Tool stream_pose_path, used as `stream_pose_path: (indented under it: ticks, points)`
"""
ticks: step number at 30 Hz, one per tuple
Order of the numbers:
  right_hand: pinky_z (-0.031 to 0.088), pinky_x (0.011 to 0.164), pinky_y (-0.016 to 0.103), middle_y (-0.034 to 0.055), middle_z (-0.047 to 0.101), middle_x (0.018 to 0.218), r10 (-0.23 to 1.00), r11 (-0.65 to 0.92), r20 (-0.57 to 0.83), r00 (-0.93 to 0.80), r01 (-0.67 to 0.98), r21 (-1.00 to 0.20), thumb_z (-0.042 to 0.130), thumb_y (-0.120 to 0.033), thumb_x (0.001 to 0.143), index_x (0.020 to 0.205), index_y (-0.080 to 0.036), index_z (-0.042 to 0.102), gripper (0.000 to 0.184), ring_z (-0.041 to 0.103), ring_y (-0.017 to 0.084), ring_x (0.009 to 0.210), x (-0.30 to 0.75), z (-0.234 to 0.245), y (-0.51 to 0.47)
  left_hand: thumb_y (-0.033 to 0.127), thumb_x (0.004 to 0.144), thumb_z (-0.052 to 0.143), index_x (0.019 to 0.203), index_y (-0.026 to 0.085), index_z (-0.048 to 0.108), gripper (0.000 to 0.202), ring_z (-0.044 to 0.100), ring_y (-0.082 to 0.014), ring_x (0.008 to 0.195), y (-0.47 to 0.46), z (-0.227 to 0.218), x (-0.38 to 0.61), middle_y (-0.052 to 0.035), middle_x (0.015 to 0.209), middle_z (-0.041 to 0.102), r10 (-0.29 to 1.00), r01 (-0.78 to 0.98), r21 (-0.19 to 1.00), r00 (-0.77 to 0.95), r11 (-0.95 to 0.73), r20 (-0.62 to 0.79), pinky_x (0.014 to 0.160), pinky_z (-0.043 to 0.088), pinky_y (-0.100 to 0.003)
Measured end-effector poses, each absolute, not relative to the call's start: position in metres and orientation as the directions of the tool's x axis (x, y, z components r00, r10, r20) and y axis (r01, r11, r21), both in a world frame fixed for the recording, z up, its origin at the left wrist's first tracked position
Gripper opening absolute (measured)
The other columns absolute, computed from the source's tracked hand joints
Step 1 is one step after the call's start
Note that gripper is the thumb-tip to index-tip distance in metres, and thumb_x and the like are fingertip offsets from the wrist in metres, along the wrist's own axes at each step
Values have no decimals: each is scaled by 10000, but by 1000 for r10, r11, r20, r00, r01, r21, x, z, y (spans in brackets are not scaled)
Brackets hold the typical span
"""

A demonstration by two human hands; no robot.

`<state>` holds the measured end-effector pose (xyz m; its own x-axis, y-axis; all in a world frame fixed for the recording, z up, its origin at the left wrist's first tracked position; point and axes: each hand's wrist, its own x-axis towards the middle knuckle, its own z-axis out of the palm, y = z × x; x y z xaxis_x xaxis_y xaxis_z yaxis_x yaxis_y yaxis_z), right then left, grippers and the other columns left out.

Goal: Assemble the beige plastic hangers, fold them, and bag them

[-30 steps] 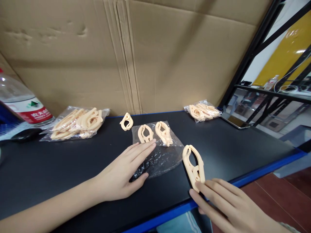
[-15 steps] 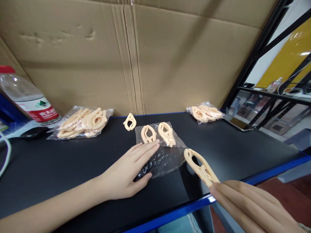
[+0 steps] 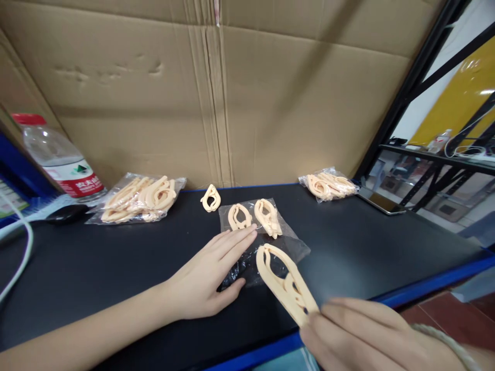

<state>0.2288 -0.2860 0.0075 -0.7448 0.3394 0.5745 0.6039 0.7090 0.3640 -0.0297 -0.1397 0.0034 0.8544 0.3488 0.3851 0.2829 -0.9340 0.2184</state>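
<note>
My right hand [image 3: 359, 335] pinches one end of a beige folded clothes hanger [image 3: 292, 304], its rounded looped end pointing away from me. That hanger is held above the near part of a clear plastic bag [image 3: 299, 248]. My left hand [image 3: 209, 273] rests on the bag's left side with the fingers stretched out. At the bag's far end lie two more beige pieces, a left folded hanger [image 3: 243, 225] partly behind my left fingertips and a right folded hanger [image 3: 274, 226]. Beyond the bag, a loose folded hanger [image 3: 205, 204] lies alone on the black table [image 3: 185, 242].
At the back left is a filled bag of hangers [image 3: 154, 198]; a smaller filled bag [image 3: 328, 185] sits back right, beside a phone [image 3: 381, 201]. A water bottle [image 3: 79, 172] and black mouse [image 3: 67, 214] are far left. Cardboard [image 3: 290, 103] walls the back.
My right hand has moved left with the folded hanger, bringing it from beside the bag to over its near part. My left hand stays on the bag. The view has shifted slightly.
</note>
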Motion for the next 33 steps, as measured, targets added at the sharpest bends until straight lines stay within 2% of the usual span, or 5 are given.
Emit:
stream_pose_path:
  ticks: [8, 21, 27, 30, 33]
  points:
    - [502, 495, 317, 132, 710, 820, 93, 730, 502, -860, 402, 552, 455, -87, 871, 758, -97, 683, 254, 629, 214, 624, 181, 20, -206, 113, 807, 523, 1535, 239, 48, 879, 241, -303, 1444, -141, 4, -34, -122, 1578, 235, 325, 263, 198, 845, -944, 426, 1154, 302, -524]
    - [523, 663, 419, 218, 691, 873, 390, 583, 458, -799, 599, 549, 497, -88, 850, 887, -26, 678, 195, 648, 296, 780, 154, -7, -172, 126, 774, 542, 1526, 223, 47, 906, 227, -298, 1448, -138, -2, -36, -126, 1581, 222, 363, 283, 242, 830, -928, 423, 1158, 313, -516]
    - [329, 490, 310, 49, 580, 615, -48, 841, 608, -793, 296, 453, 400, -92, 857, 604, -172, 564, 311, 484, 168, 542, 174, 49, -169, 139, 763, 566, 1509, 217, 125, 870, 261, -300, 1436, -140, 4, -35, -127, 1564, 273, 353, 268, 259, 856, -928, 379, 1164, 303, -499]
    - [336, 536, 293, 20, 545, 613, 141, 793, 608, -781, 457, 402, 387, -118, 908, 667, -176, 571, 309, 451, 154, 556, 178, 69, -111, 138, 777, 554, 1497, 227, 172, 820, 281, -292, 1429, -143, 8, -34, -116, 1556, 299, 385, 312, 251, 860, -916, 336, 1159, 306, -500]
    - [419, 709, 325, 126, 650, 948, 423, 764, 447, -788, 576, 292, 401, -42, 898, 991, -105, 626, 252, 561, 216, 863, 171, 72, -41, 130, 796, 540, 1499, 223, 170, 800, 260, -279, 1439, -144, 10, -33, -109, 1572, 266, 387, 324, 234, 863, -917, 324, 1166, 296, -483]
